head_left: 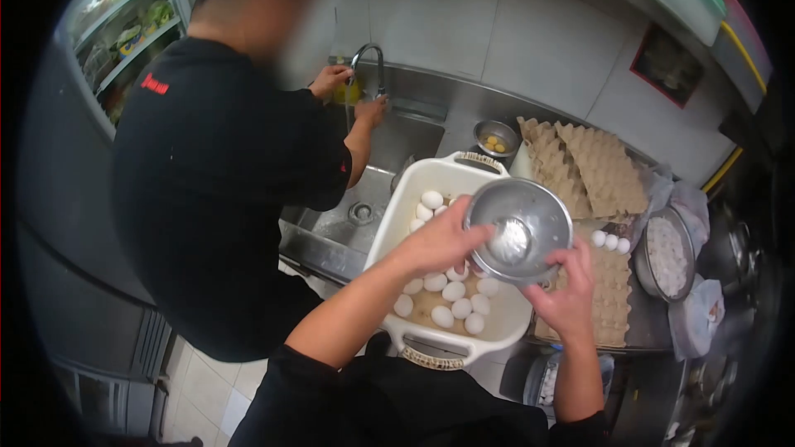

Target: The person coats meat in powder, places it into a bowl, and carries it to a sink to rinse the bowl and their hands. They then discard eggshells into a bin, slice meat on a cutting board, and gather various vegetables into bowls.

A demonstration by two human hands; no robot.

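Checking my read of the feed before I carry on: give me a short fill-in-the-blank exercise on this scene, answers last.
1. The left hand and right hand hold a metal ____.
2. The white tub contains white ____.
3. The small round container behind the tub contains yellow egg ____.
4. The co-worker's shirt is mostly ____.

Missing words: bowl; eggs; yolks; black.

No readable text or labels

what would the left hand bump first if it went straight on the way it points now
The metal bowl, whose rim the left hand holds. Past the bowl, the line seems to lead toward the egg cartons, though depth is unclear here.
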